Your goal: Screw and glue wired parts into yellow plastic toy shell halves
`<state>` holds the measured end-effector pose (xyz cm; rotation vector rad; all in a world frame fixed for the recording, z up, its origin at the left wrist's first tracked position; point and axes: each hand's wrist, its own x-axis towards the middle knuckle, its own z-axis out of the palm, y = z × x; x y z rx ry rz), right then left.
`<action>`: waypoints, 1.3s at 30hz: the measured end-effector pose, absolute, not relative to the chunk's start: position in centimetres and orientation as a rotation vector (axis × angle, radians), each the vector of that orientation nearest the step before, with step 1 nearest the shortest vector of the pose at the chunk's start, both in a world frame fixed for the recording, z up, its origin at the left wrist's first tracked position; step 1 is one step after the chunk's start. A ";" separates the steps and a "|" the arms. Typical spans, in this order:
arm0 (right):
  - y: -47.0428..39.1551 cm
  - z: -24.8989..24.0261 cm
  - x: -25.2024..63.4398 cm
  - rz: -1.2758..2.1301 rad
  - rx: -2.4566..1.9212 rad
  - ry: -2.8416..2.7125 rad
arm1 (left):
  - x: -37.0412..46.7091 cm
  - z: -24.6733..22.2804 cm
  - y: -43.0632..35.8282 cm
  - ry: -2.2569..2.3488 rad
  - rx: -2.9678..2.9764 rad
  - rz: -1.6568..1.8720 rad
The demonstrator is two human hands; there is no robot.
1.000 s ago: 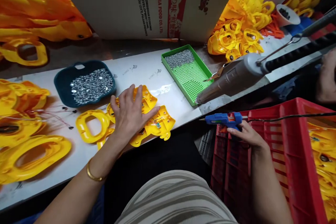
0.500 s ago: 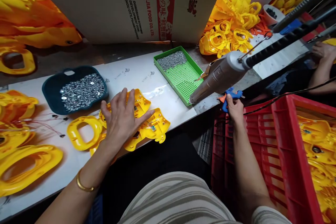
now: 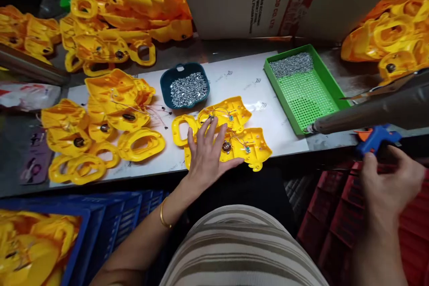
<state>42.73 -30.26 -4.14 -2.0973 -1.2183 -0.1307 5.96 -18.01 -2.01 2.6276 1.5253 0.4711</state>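
My left hand (image 3: pixel 206 156), a gold bangle at its wrist, rests with spread fingers over two yellow plastic shells. The upper shell (image 3: pixel 239 109) and the lower shell (image 3: pixel 261 143) both hold small green circuit boards and thin wires; the lower one also shows a round dark part. Parts of both are hidden under the fingers. At the right, my right hand (image 3: pixel 390 178) is slightly blurred, thumb and fingers apart, just below a blue and orange glue gun (image 3: pixel 378 138) at the table edge.
A dark tray of screws (image 3: pixel 164 87) and a green tray of small metal parts (image 3: pixel 291 116) stand on the white sheet. Beside the green tray hangs a grey screwdriver (image 3: pixel 372 109). Yellow shells lie left; blue crates (image 3: pixel 90 214) and red crates (image 3: pixel 338 205) are below.
The view has swung left, so the table's left side shows more. My right hand has opened and come off the glue gun's handle. My left hand stays over the shells.
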 end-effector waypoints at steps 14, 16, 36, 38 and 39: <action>-19.5 0.8 24.4 0.387 -1.549 -1.929 | 6.0 -3.8 -21.4 1.635 2.472 0.643; -18.6 0.9 22.9 0.372 -1.704 -2.090 | 6.0 -3.9 -21.5 1.627 2.467 0.670; -23.5 -2.2 29.5 0.838 -1.619 -1.349 | 8.3 -1.9 -19.9 1.465 2.494 0.811; -23.6 -2.2 29.4 0.823 -1.583 -1.351 | 10.0 -1.5 -19.5 1.433 2.488 0.805; -23.7 -2.2 29.3 0.815 -1.558 -1.355 | 10.7 -1.4 -19.4 1.409 2.476 0.798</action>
